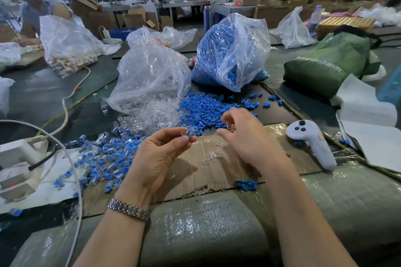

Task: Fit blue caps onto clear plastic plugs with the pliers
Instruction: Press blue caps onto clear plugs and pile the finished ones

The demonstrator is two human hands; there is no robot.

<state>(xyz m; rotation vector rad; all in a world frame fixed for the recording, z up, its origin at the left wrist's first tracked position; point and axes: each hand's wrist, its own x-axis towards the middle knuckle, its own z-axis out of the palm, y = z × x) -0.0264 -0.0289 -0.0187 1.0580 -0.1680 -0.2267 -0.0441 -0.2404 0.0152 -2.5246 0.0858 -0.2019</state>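
On the cardboard-covered bench [217, 171], my left hand [160, 158] pinches a clear plug with blue cap [191, 131]; my right hand [245, 134] pinches something small, unclear what. Light, slippery: grip its sides.

**Caps and plugs across the desk**

Loose blue caps [204, 108] lie heaped just beside a spill of clear plastic plugs [152, 112]. Capped plugs [108, 156] are scattered to the left. One capped plug [191, 131] is pinched at the left hand's fingertips; a few bare plugs [213, 153] lie on cardboard.
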